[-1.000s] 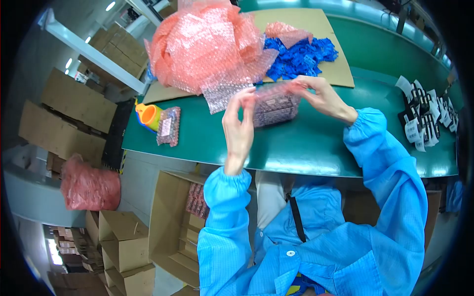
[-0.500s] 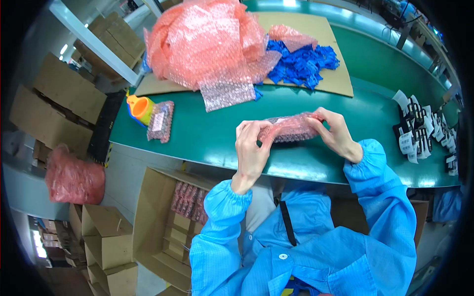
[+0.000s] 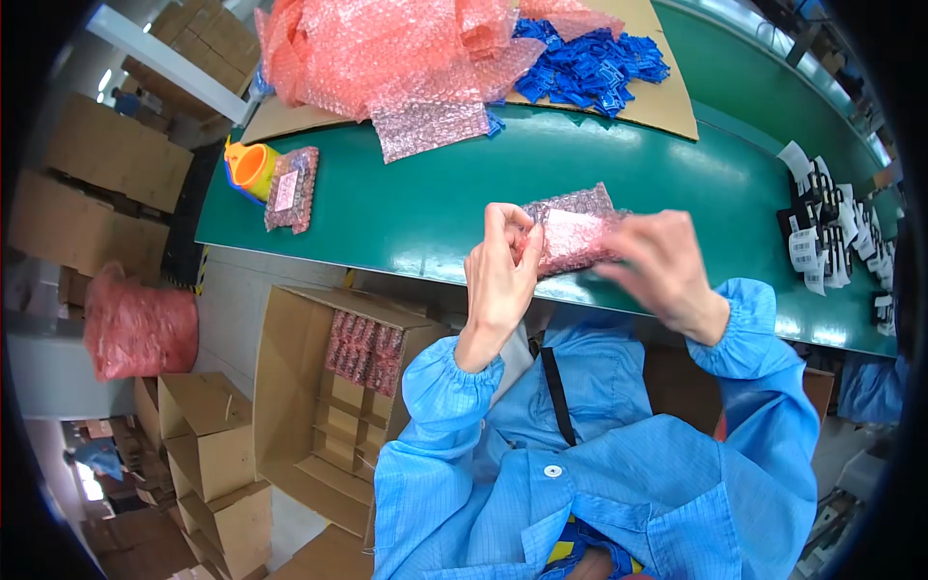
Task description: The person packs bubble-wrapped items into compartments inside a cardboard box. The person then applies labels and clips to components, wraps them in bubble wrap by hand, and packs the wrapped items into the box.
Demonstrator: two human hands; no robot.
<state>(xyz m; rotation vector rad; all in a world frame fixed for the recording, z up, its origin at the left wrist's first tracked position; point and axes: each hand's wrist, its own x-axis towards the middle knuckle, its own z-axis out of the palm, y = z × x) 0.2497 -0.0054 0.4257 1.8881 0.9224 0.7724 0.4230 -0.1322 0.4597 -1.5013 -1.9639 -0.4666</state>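
Observation:
A pink bubble-wrap packet (image 3: 570,237) with a pale label-like patch showing through it is held just over the near edge of the green table. My left hand (image 3: 503,266) pinches its left end between thumb and fingers. At its right end, my right hand (image 3: 667,266) is smeared by motion, its fingertips overlapping the wrap in this view. Farther left on the table lies a wrapped packet (image 3: 291,190) with a white label, beside a yellow-orange tape dispenser (image 3: 253,169).
Pink bubble-wrap bags (image 3: 377,58) and small blue packets (image 3: 594,72) lie on cardboard at the back. Black items with white labels (image 3: 822,227) stand at the right. Below left, an open carton (image 3: 280,387) holds wrapped packets (image 3: 365,353) among cardboard dividers.
The packet has turned so its flat, labelled face shows. My right hand has come off its upper right corner and moved lower. The view has tilted downward slightly.

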